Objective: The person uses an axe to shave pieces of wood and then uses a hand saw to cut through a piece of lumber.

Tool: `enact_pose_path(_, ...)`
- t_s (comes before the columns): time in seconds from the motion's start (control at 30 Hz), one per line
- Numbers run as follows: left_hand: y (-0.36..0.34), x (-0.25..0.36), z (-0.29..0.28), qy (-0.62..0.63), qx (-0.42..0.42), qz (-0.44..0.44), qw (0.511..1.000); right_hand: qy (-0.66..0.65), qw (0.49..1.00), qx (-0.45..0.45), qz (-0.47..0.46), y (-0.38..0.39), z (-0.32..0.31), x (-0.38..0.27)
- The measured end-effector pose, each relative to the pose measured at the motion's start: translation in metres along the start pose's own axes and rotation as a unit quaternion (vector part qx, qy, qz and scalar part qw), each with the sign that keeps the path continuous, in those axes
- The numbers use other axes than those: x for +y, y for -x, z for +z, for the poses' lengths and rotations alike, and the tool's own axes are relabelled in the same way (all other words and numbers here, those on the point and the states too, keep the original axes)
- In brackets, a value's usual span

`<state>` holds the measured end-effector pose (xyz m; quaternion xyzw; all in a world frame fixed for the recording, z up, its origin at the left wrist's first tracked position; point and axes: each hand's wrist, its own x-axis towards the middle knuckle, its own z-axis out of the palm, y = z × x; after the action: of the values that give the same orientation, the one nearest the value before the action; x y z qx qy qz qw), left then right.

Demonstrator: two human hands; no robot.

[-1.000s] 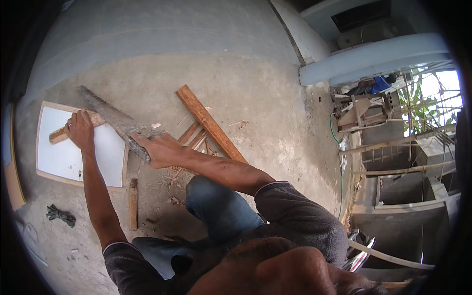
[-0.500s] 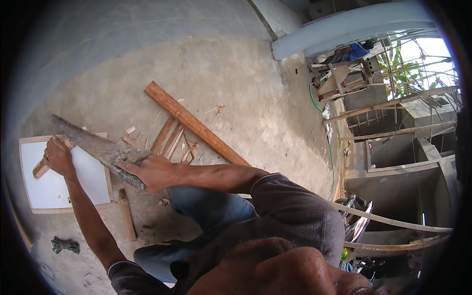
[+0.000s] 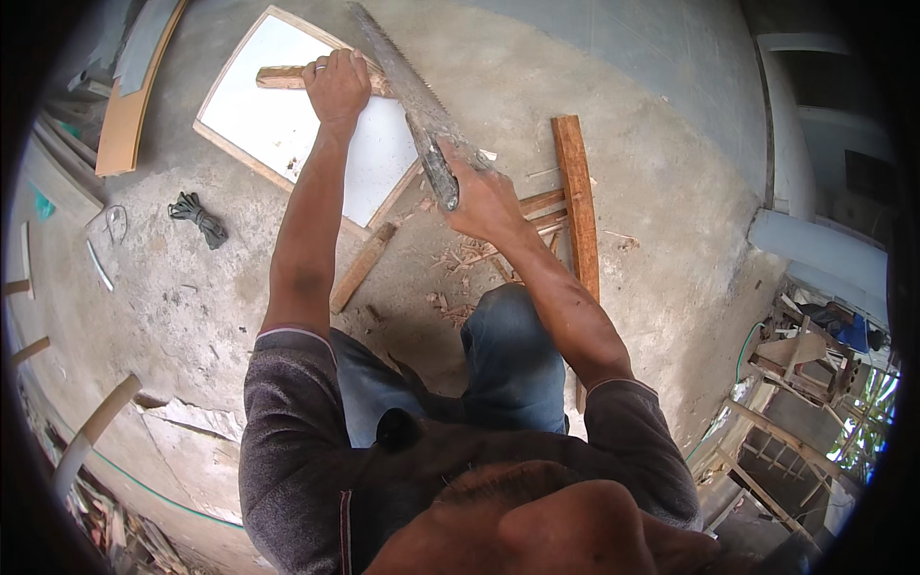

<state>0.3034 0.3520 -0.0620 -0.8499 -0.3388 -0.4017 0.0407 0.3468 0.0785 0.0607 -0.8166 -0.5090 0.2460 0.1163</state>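
Note:
In my right hand (image 3: 482,204) is the handle of a handsaw (image 3: 410,91), its long toothed blade pointing away from me. My left hand (image 3: 337,88) is closed over a short wood piece (image 3: 279,78), pressing it down on a white panel (image 3: 257,107) with a wooden frame, which lies on the floor. The saw blade passes beside the right end of the wood piece; whether it touches cannot be made out.
A long brown plank (image 3: 577,203) lies at the right over shorter sticks. Wood shavings (image 3: 467,257) and a loose wooden stick (image 3: 362,267) lie before my knees. Left are a dark rope bundle (image 3: 197,219) and an orange-brown board (image 3: 122,129). A person in blue (image 3: 851,331) is far right.
My view has swung round, so the panel, saw and hands appear higher and farther right. Both hands keep their holds on the saw and the wood piece.

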Motion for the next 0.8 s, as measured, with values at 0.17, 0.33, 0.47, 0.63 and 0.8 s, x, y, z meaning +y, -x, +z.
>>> enact_pose_path(0.17,0.005,0.001,0.002,0.002,0.010,-0.012,1.000,-0.028,0.996,0.046,-0.076,0.047,0.007,0.014)
enact_pose_path(0.33,-0.003,-0.002,0.007,-0.021,0.011,-0.009,1.000,0.018,0.999,-0.001,-0.043,0.042,-0.006,0.000)
enact_pose_path(0.47,0.002,-0.001,0.010,-0.009,0.020,-0.033,0.999,0.027,0.997,0.022,-0.075,0.063,-0.011,0.016)
enact_pose_path(0.63,0.002,-0.011,0.014,-0.029,0.032,-0.020,0.999,0.030,0.998,-0.019,-0.050,0.058,-0.016,0.005)
enact_pose_path(0.8,-0.008,-0.001,0.008,-0.036,0.017,-0.031,0.999,0.038,0.988,0.064,-0.134,0.060,-0.026,0.022)
